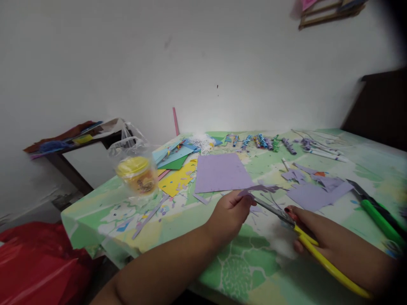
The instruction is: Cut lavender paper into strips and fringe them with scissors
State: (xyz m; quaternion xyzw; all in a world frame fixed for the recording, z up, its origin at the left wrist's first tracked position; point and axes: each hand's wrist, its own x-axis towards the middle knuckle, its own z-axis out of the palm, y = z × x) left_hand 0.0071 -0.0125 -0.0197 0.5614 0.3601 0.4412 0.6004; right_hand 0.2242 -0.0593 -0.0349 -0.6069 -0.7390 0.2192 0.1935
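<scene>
Pinched in my left hand [229,214] is a purple paper strip [267,189], its far edge cut into a fringe. My right hand [313,233] grips a pair of scissors [305,241] with yellow handles. The blades point left and reach the strip close to my left fingertips. Just beyond my hands a larger purple paper sheet [221,173] lies flat on the table. Purple paper scraps [310,195] are spread to the right of it, behind my right hand.
A green-handled tool [378,216] lies at the right. Fringed paper rolls [260,142] line the back, near white shreds [203,142]. Coloured sheets [171,156] and a yellow-lidded tub [136,173] in a clear bag stand left. A red bag [41,262] sits beside the patterned table [95,228].
</scene>
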